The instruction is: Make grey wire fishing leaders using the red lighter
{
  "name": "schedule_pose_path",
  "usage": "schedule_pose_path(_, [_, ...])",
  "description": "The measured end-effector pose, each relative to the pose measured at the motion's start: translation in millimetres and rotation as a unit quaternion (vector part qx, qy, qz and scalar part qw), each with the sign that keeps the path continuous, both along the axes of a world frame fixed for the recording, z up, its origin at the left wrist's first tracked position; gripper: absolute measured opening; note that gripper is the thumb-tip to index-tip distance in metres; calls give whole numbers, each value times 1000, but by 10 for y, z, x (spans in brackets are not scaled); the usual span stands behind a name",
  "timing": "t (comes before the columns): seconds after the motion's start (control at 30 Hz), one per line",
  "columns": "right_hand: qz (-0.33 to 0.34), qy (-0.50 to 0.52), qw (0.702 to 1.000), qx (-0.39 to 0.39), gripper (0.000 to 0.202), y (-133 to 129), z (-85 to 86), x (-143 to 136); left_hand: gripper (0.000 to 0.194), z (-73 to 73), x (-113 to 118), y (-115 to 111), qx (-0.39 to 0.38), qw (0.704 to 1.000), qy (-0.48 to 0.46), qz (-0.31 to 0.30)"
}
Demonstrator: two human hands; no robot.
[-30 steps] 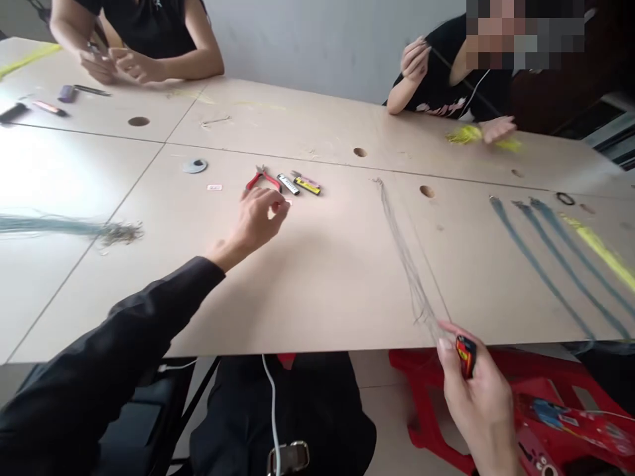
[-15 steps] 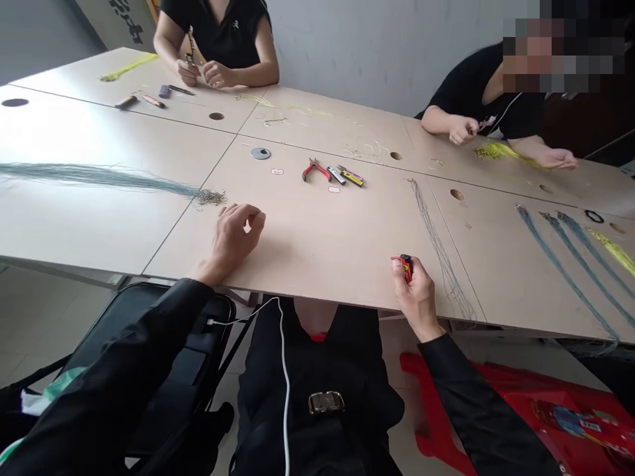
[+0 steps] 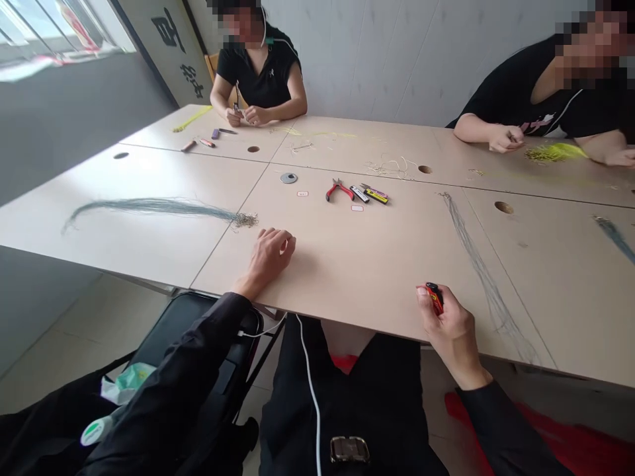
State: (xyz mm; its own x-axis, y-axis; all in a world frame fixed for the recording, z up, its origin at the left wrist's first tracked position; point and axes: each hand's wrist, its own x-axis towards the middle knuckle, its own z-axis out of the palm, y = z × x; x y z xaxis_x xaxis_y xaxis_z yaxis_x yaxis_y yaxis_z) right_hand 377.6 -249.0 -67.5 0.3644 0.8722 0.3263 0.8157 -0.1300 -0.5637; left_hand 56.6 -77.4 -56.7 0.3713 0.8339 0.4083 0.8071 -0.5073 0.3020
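My left hand [image 3: 270,254] rests on the table with its fingers curled and thumb and forefinger meeting. Whatever it pinches, if anything, is too small to make out. Just beyond it lies a long bundle of thin blue-grey strands [image 3: 163,206], with a tangle of small metal ends [image 3: 245,219] nearest my fingers. Over the table's front edge, my right hand [image 3: 449,320] is closed around a small red-and-black tool [image 3: 435,297]; its exact kind is not clear. To the right of that hand, a thinner bunch of grey strands [image 3: 473,254] lies on the tabletop.
Ahead are red-handled pliers [image 3: 340,190], a white cutter [image 3: 360,194], a yellow cutter [image 3: 376,194] and a grey disc [image 3: 288,178]. Two people sit across the table [image 3: 347,264], one handling yellow strands [image 3: 555,152]. A black chair [image 3: 198,317] stands at my left; a white cable [image 3: 308,383] crosses my lap.
The view has tilted up and turned left, so everything sits lower and further right, and a window shows. Both hands keep nearly the same pose, and the right still holds the red-and-black tool.
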Motion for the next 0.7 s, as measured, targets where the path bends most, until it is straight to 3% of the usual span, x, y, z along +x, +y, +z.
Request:
schedule_pose_path(0.3, [9,-68,997,30,42,-19,-126,17,25,33,-70,-36,2,996,-41,74])
schedule_pose_path(0.4, [-4,-81,996,25,38,-39,-162,27,22,25,-102,-23,7,985,-97,143])
schedule_pose_path(0.57, [-38,-32,999,-16,40,-49,-178,44,17,75,-221,23,-22,952,-193,237])
schedule_pose_path(0.7, [-42,41,997,-53,41,-31,-167,109,15,164,-482,76,11,949,-166,267])
